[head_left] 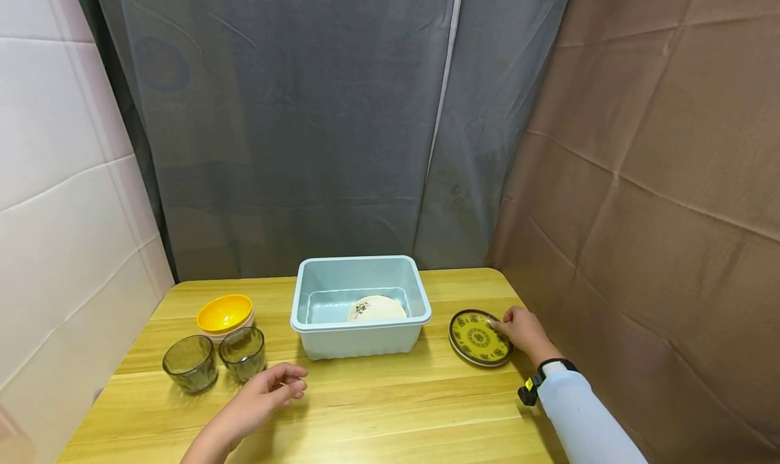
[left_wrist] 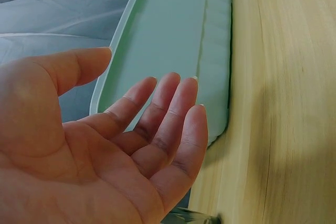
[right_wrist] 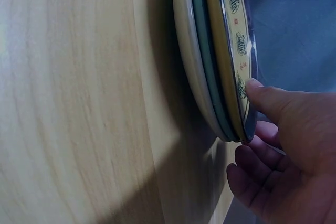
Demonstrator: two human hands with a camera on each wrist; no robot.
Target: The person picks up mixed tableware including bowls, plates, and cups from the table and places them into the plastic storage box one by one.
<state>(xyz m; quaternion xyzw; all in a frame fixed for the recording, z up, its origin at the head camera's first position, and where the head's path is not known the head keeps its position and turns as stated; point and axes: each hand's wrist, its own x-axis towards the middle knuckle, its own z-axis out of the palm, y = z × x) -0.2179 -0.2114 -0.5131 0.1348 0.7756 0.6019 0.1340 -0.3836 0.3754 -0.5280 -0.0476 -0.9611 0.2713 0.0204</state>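
Note:
On the right side of the table lies a stack of plates, topped by a yellow patterned plate point(head_left: 479, 337) with a dark rim. My right hand point(head_left: 525, 332) pinches the near right edge of that top plate. In the right wrist view the thumb point(right_wrist: 268, 98) presses on its face and the fingers curl below the rim. A green plate point(right_wrist: 210, 61) and a cream plate point(right_wrist: 190, 51) sit beneath it. My left hand point(head_left: 268, 396) holds nothing, fingers relaxed, in front of a light blue plastic box point(head_left: 365, 342). Inside the box is a white plate point(head_left: 380, 308) with a flower print.
Two smoky glass cups, the left cup point(head_left: 191, 366) and the right cup point(head_left: 244, 355), stand at the left of the table point(head_left: 378, 410). Behind them is a yellow bowl point(head_left: 225, 313) stacked on a pale one. Cloth walls border the table at the back and sides.

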